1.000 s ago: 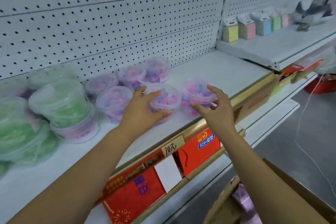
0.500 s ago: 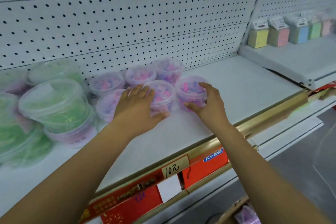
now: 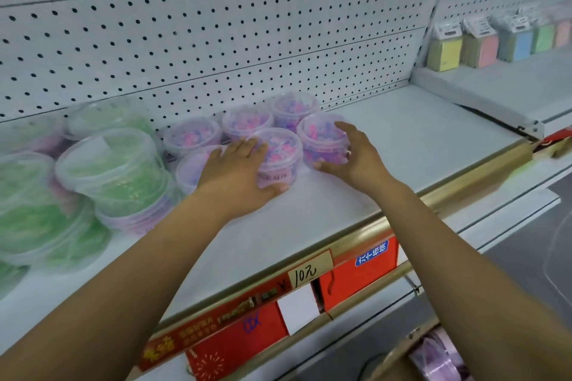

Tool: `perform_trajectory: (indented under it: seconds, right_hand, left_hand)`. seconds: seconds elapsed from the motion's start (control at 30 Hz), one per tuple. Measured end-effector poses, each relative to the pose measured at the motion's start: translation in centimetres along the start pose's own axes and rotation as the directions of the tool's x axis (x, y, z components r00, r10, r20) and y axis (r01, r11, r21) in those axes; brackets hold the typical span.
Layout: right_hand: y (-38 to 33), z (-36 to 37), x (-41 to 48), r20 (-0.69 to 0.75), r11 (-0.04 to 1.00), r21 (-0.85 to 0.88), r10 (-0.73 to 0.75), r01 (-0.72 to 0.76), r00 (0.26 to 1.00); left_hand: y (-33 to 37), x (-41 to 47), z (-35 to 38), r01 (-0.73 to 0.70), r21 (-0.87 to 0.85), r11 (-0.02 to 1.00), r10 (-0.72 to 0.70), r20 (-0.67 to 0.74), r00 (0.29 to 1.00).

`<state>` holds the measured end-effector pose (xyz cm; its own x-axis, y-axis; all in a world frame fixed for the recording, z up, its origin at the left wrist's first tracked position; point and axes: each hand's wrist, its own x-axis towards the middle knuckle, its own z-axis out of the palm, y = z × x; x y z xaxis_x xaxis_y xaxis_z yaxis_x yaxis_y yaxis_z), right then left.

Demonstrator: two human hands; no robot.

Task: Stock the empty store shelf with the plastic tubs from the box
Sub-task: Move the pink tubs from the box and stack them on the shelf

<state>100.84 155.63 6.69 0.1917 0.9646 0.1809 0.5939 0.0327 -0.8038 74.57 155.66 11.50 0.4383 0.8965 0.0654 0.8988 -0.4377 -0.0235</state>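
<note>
Two small clear tubs of pink and purple pieces, pushed back on the white shelf (image 3: 402, 145).
Within the last second both slid from the front edge to the rear row (image 3: 247, 120), so this pair is nearly placed. The left hand (image 3: 235, 170) clasps the left tub (image 3: 278, 151), thumb at its front. The right hand (image 3: 356, 155) has loosened, fingers spread beside the right tub (image 3: 322, 139). Both tubs stand upright, lids up, axis vertical.

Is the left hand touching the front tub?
Touching. The head view shows the left hand cupped around the front tub, fingers on its side and thumb pressed against its base.
</note>
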Motion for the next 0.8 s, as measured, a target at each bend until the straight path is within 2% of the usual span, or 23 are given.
perform_trajectory:
  seconds: [0.17, 0.43, 0.67, 0.8]
  right_hand:
    - [-1.4, -0.4, -2.0, -0.030, 0.998, -0.058, 0.019, -0.020, 0.999]
    - [-4.6, -3.2, -12.2, -0.087, 0.957, -0.290, -0.017, -0.009, 0.996]
    - [-6.0, -3.0, -24.2, -0.111, 0.917, -0.398, -0.067, 0.018, 0.991]
    - [-5.1, -2.0, -31.5, -0.089, 0.883, -0.465, 0.021, -0.060, 0.996]
  left_hand:
    - [-0.6, -1.6, 0.2, 0.009, 0.019, 1.000, -0.009, -0.002, 1.000]
    - [-0.6, -8.1, 0.0, -0.104, -0.060, 0.993, 0.091, -0.194, 0.977]
    - [0.1, -16.8, 1.3, -0.228, -0.232, 0.945, 0.144, -0.331, 0.933]
    - [1.2, -21.7, 3.3, -0.305, -0.346, 0.887, 0.164, -0.382, 0.910]
